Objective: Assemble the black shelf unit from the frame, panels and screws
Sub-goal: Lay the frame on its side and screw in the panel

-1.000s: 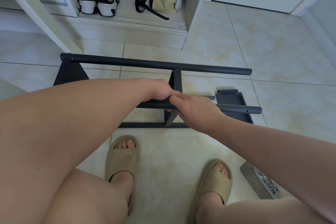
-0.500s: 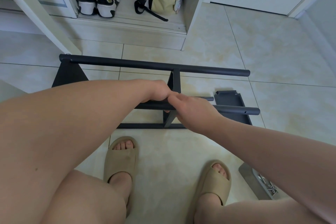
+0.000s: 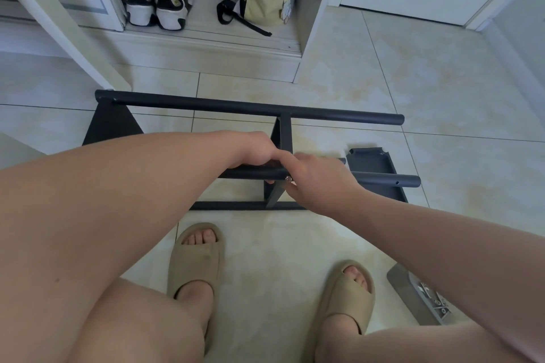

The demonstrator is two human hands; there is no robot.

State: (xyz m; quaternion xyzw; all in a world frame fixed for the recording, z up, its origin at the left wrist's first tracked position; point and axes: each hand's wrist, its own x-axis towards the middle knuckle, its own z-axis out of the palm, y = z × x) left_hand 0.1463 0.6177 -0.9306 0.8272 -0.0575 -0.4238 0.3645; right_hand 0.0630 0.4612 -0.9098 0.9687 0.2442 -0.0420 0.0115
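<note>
At centre our left hand point(image 3: 253, 150) grips the near tube point(image 3: 383, 180), its fingers point(image 3: 264, 160) curled under, partly hidden. Our right hand point(image 3: 320, 183) pinches a small screw point(image 3: 287, 178), hardly visible.

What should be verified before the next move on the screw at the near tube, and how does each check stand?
1. Left hand grips near tube: ok.
2. Right hand pinches screw at the tube: ok.
3. Screw straight in its hole: cannot tell.
4. Middle panel meets far tube: ok.
5. End hole filled: not ok, empty; loose panel lies on the floor.
</note>
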